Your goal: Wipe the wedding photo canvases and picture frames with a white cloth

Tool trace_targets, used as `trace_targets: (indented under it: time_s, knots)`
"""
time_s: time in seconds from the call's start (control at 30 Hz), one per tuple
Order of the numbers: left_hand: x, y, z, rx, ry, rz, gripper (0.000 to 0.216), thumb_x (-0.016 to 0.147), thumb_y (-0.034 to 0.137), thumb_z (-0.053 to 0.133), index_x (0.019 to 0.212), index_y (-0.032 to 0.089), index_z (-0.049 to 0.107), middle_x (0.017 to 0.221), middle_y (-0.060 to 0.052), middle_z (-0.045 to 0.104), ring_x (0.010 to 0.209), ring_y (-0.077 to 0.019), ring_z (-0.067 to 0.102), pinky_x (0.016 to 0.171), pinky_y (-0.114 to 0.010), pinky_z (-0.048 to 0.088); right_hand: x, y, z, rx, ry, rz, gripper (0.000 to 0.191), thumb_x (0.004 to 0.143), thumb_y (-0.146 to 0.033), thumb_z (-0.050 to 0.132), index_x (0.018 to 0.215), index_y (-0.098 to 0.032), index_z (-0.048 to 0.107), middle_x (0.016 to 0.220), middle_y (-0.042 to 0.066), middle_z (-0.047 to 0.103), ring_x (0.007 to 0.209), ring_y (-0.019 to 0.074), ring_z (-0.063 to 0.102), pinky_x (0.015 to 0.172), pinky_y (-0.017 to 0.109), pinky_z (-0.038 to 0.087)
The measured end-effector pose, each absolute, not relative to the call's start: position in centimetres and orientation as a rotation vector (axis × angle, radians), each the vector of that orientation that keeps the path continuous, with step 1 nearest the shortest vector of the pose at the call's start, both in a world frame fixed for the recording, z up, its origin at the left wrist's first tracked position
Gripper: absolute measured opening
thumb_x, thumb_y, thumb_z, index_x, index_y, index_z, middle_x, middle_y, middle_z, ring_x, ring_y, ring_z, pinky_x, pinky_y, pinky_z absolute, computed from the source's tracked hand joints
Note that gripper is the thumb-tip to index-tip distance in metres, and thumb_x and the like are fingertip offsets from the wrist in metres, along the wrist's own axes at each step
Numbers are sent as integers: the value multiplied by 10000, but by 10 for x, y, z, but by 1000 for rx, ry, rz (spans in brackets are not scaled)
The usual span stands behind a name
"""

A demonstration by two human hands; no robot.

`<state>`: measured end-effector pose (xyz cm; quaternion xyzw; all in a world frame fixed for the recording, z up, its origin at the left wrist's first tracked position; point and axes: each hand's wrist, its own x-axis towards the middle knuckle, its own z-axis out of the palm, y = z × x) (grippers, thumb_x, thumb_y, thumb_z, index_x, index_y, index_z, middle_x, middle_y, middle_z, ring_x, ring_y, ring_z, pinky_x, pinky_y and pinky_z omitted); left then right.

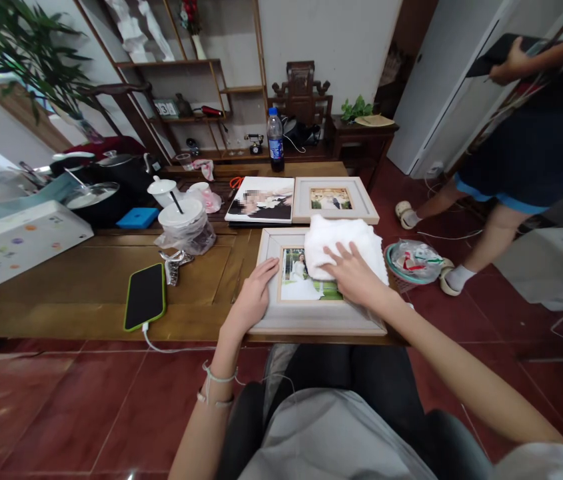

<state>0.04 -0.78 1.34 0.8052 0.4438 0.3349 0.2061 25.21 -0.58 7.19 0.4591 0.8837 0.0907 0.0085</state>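
Looking down over the table (96, 267), we've got a white cloth (328, 233) smothering the upper right of the picture frame (311, 317)! It covers that corner and much of the right border, and cuts into the photo (298, 290), so we lose its top right part; what we do see is a figure in white against green. Behind, the cloth's top edge overlaps the front of the second frame (371, 217), and part of the photo print (241, 190) beside that one is blurred into blocks. Over on the right, another person (526, 140) is cut off by the upper edge of our view.

And how does our frame lie? Flat, near the table's front edge, the photo's top pointing away from us, the long axis seemingly running left to right.

Now the hands! We have the right hand (354, 270) on the cloth, fingers fanned apart and palm down; whether the fingertips pinch any fabric, we can't tell. Across from it, the left hand (255, 293) rests along the frame's left border, fingers straight and close together, unclenched, its thumb hard for us to make out.
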Motion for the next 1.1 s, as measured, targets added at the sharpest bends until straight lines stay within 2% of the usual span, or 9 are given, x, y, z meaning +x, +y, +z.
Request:
trace_targets:
  time_s: [0.3, 0.47, 0.6, 0.73, 0.9, 1.0, 1.1]
  knots:
    - [1, -8, 14, 2245, 1232, 938, 525, 817, 6, 320, 1273, 177, 514, 1387, -92, 469, 1327, -204, 367, 1120, -473, 284, 235, -109, 113, 1240, 2742, -184, 582, 680, -28, 462, 1244, -142, 549, 1333, 208, 489, 1203, 376, 467, 973, 531, 390]
    - [0, -7, 13, 2260, 1214, 942, 512, 829, 15, 319, 1277, 175, 510, 1384, -95, 471, 1330, -200, 361, 1123, -467, 280, 227, -108, 100, 1238, 2806, -313, 615, 662, -23, 467, 1253, -176, 544, 1409, 174, 415, 1300, 398, 334, 1008, 590, 326]
    - [-1, -6, 11, 2253, 1199, 931, 527, 825, 10, 317, 1292, 180, 494, 1406, -89, 446, 1339, -200, 345, 1124, -470, 272, 236, -71, 79, 1403, 2879, -246, 639, 645, 0, 464, 1259, -160, 542, 1439, 146, 383, 1354, 342, 250, 1085, 541, 230]
    - [-1, -7, 11, 2239, 1230, 917, 521, 821, 8, 314, 1286, 153, 499, 1409, -109, 439, 1336, -206, 350, 1121, -472, 275, 249, -19, 73, 1614, 2887, -115, 670, 634, 15, 467, 1283, -142, 519, 1463, 144, 340, 1366, 320, 227, 1104, 500, 211]
    - [1, -7, 13, 2246, 1237, 913, 520, 815, 4, 311, 1281, 133, 502, 1399, -124, 447, 1334, -211, 353, 1118, -476, 280, 245, 33, 72, 1797, 2766, 114, 734, 640, 77, 410, 1311, -209, 496, 1535, 84, 175, 1368, 427, 105, 1031, 662, 192]
    - [1, -7, 12, 2252, 1240, 919, 518, 814, 1, 307, 1274, 130, 508, 1393, -124, 455, 1332, -207, 356, 1121, -469, 278, 233, 35, 66, 1689, 2706, 120, 686, 676, 76, 396, 1255, -254, 557, 1522, 51, 229, 1359, 455, 90, 989, 727, 159]
    - [1, -7, 11, 2256, 1232, 930, 516, 814, -3, 304, 1270, 123, 509, 1390, -127, 457, 1329, -203, 359, 1122, -463, 278, 225, 10, 67, 1533, 2711, 39, 621, 695, 50, 410, 1216, -235, 592, 1509, 50, 265, 1355, 459, 109, 990, 726, 156]
